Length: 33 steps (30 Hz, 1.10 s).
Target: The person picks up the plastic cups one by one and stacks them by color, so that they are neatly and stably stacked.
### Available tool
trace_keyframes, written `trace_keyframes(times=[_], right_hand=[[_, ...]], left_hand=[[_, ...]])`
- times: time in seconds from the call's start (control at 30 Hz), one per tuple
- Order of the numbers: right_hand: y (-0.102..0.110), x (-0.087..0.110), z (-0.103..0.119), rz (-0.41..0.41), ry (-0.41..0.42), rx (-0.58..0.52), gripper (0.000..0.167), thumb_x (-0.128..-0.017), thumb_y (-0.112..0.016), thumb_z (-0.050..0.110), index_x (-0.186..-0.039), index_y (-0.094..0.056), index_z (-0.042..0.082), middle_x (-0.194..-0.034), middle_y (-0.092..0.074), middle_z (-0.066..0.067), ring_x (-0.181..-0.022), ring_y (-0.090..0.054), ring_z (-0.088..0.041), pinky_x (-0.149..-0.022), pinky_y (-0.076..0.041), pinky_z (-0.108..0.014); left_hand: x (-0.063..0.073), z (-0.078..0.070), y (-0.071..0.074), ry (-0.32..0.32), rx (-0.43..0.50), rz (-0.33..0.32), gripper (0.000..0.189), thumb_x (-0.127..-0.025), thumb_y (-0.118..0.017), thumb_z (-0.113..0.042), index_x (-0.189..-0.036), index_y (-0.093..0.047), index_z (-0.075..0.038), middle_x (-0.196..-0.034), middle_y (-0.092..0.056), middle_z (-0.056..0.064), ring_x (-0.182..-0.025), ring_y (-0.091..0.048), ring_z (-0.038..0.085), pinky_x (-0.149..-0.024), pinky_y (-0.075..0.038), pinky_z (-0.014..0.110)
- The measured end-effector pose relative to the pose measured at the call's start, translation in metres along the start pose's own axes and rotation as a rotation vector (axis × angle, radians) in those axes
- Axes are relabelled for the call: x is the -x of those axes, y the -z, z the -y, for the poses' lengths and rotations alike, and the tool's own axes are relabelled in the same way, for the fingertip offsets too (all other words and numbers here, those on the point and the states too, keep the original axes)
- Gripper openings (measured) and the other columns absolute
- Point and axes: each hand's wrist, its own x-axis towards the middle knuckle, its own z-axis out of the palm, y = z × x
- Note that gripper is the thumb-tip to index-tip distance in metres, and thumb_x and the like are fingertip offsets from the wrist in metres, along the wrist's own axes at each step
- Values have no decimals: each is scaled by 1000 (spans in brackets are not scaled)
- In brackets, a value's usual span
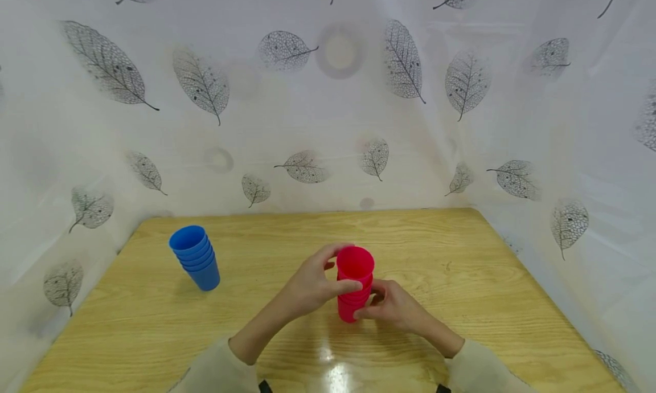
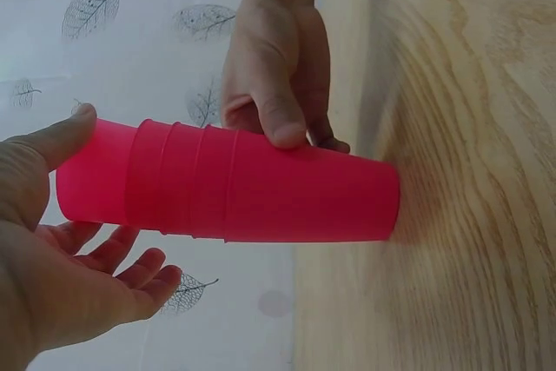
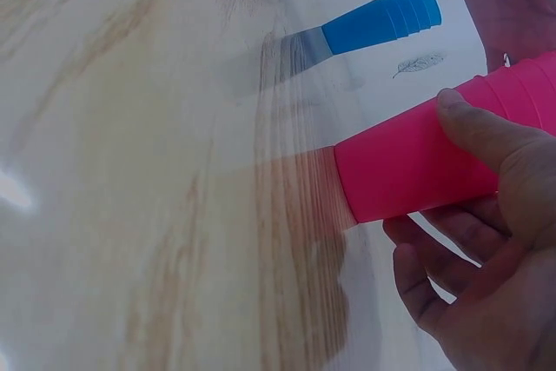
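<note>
A stack of several red plastic cups (image 1: pixel 348 311) stands upright, mouths up, in the middle of the table. My left hand (image 1: pixel 312 283) holds the top cup (image 2: pixel 94 175) near its rim, thumb on one side and fingers on the other. That cup sticks out farther from the stack than the rims below it. Lower down, my right hand (image 1: pixel 396 307) grips the bottom cup (image 3: pixel 408 167) between thumb and fingers. The stack's base is right at the tabletop in the left wrist view.
A stack of several blue cups (image 1: pixel 206 274) stands at the left of the wooden table (image 1: pixel 277 239), mouths up. Behind and beside the table hangs a pale sheet (image 1: pixel 328 114) printed with leaves. Light glares off the table's front.
</note>
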Motion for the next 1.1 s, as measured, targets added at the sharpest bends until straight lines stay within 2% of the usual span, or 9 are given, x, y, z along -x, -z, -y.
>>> trace_keyframes(times=[0.27, 0.47, 0.6, 0.77, 0.93, 1.0, 1.1], right_hand=[[0, -1, -1, 0, 24, -4, 36, -90, -82, 13, -122, -69, 1, -109, -76, -7, -87, -74, -22, -77, -62, -30], [0, -2, 0, -5, 1, 2, 36, -89, -83, 14, -122, -70, 3, -108, -76, -4, -87, -74, -21, -77, -62, -29], [-1, -2, 0, -3, -4, -5, 37, -89, -83, 15, -122, -70, 3, -109, -75, -5, -87, -74, -21, -77, -61, -29], [-2, -3, 0, -1, -1, -5, 40, -88, -84, 15, -123, -68, 2, -110, -75, -6, -87, -73, -21, -78, -61, -29], [1, -2, 3, 25, 38, 33, 53, -87, -85, 19, -133, -61, 6, -118, -69, -1, -100, -66, -19, -88, -58, -37], [5, -1, 5, 43, 69, 41, 60, -88, -83, 20, -140, -56, 10, -124, -66, 1, -109, -62, -18, -94, -55, -41], [14, 2, 7, 76, 120, 36, 70, -90, -81, 19, -150, -47, 12, -137, -62, -1, -122, -58, -20, -100, -52, -46]], left_hand=[[1, 1, 0, 19, 7, 19, 68, -87, -85, -18, -145, -54, -4, -138, -62, 7, -130, -54, 28, -111, -43, 51], [0, 3, 1, 33, 9, 40, 72, -87, -85, -19, -148, -50, -2, -148, -54, 11, -136, -49, 32, -114, -41, 53], [2, 5, 2, 35, 22, 36, 71, -89, -83, -22, -149, -49, -3, -149, -54, 11, -137, -49, 33, -114, -41, 53], [8, 8, 9, 42, 29, 2, 69, -91, -81, -24, -149, -50, -6, -150, -54, 8, -137, -49, 31, -115, -41, 51], [16, 17, 19, 55, 30, -57, 65, -94, -78, -24, -149, -49, -6, -149, -54, 6, -138, -49, 28, -115, -43, 48], [20, 21, 25, 52, -2, -96, 64, -95, -78, -23, -149, -49, -5, -150, -54, 7, -139, -49, 28, -114, -43, 48], [27, 26, 34, 50, -110, -148, 64, -95, -77, -21, -150, -49, -5, -151, -52, 8, -140, -48, 28, -114, -44, 48]])
